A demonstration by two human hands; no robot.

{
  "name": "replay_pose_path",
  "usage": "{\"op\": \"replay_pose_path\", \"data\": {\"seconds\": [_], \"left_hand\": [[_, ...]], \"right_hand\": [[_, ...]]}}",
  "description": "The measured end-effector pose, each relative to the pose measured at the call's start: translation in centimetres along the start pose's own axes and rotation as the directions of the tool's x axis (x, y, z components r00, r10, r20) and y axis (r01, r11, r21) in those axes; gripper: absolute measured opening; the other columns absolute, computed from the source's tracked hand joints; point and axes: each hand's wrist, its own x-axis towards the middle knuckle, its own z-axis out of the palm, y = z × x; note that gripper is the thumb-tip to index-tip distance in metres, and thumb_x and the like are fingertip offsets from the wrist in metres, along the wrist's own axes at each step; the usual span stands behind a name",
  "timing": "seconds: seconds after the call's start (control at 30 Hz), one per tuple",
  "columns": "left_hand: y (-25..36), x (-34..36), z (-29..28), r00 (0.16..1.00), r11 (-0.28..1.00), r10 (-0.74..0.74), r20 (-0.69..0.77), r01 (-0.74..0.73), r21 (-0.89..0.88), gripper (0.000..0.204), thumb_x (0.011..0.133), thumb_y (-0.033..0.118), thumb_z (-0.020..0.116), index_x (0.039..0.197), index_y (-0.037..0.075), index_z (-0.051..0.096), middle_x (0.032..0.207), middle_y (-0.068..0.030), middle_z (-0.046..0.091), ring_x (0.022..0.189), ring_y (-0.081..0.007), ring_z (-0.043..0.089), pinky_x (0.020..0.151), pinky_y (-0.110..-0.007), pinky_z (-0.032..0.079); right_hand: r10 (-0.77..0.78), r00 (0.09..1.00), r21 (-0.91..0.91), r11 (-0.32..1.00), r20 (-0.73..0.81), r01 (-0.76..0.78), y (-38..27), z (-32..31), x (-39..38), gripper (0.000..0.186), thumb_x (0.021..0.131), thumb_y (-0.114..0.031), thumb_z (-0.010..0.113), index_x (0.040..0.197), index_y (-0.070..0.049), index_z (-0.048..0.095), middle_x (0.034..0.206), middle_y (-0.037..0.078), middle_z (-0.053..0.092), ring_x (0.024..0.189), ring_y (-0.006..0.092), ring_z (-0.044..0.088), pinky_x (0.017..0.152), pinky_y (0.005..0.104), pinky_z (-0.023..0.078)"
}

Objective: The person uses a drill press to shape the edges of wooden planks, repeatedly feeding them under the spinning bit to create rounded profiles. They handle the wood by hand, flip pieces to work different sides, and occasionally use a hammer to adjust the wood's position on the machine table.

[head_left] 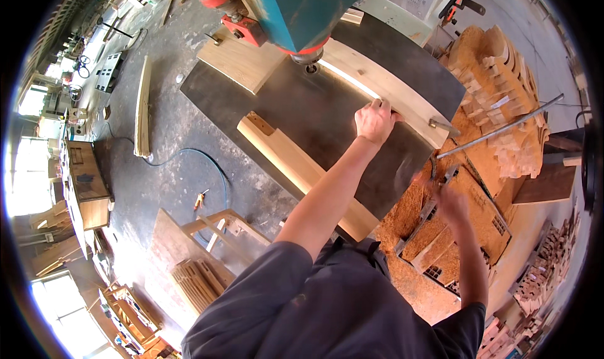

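Note:
My left hand (375,123) is closed against the inner edge of a long pale wooden board (393,92) on the dark machine table (402,158). Its fingertips meet the end of a bright white strip there; whether they pinch anything is hidden. My right hand (450,202), smeared by motion, is beyond the table's right corner, above sawdust. Up ahead, the teal machine head (308,13) holds a round cutter (310,68) over the table. Along the table's near-left edge lies a thick wooden piece (292,164) with a notch at its far end, partly under my left forearm.
A flat board (245,60) lies at the table's far left. A metal rod (503,125) slants past the right corner. Stacked curved wooden parts (503,88) stand in sawdust at right. A blue hose (217,164) crosses the floor at left, near a wooden frame (233,230).

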Motion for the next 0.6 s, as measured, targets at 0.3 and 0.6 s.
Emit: {"op": "replay_pose_path", "data": {"seconds": [0.3, 0.6], "left_hand": [[0.2, 0.1, 0.3, 0.997, 1.0, 0.026, -0.073, -0.025, 0.013, 0.039, 0.077, 0.044, 0.086, 0.082, 0.01, 0.07, 0.088, -0.0067, 0.075, 0.083, -0.0309, 0.075, 0.069, -0.047, 0.057], [0.1, -2.5, -5.4, 0.999, 0.988, 0.006, 0.053, 0.003, -0.155, 0.023, 0.083, 0.026, 0.085, 0.082, 0.008, 0.071, 0.089, -0.011, 0.072, 0.086, -0.0332, 0.071, 0.074, -0.046, 0.057]], "right_hand": [[-0.004, 0.973, 0.024, 1.0, -0.232, 0.01, -0.4, -3.4, -1.0, 0.027, 0.105, -0.033, 0.065, 0.105, -0.007, 0.056, 0.078, 0.016, 0.066, 0.058, 0.0361, 0.061, 0.053, 0.0478, 0.046], [0.075, 0.792, 0.3, 0.943, -0.606, 0.141, 1.0, -9.0, 2.8, 0.028, 0.106, -0.033, 0.063, 0.099, -0.006, 0.059, 0.076, 0.021, 0.067, 0.069, 0.0432, 0.068, 0.058, 0.0536, 0.049]]}}
